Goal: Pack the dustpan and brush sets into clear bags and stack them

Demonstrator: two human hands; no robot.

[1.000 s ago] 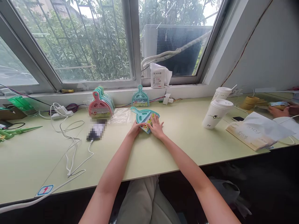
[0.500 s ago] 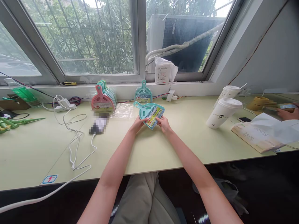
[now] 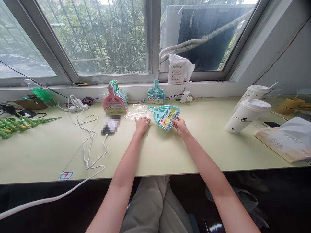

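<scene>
In the head view, my right hand (image 3: 179, 125) grips the lower right edge of a teal mini dustpan and brush set (image 3: 161, 114), which bears a yellow printed label. The set is tilted, its handle pointing to the upper left. My left hand (image 3: 143, 125) rests with fingers apart at the near edge of a clear plastic bag (image 3: 136, 111) lying flat on the table. Behind the bag stands a row of wrapped dustpan sets (image 3: 114, 98), a pink one in front. Another wrapped teal dustpan set (image 3: 155, 93) leans against the wall below the window.
A phone (image 3: 111, 124), blurred out, lies left of my hands with a white cable (image 3: 91, 145) trailing off. White paper cups (image 3: 247, 115) and a tissue pack (image 3: 286, 139) stand to the right. Green plastic pieces (image 3: 21, 124) lie far left on the table (image 3: 160, 155).
My left hand has let go of the dustpan set and moved left to the plastic bag. My right hand still holds the set. The whole view has shifted, with things appearing farther right.
</scene>
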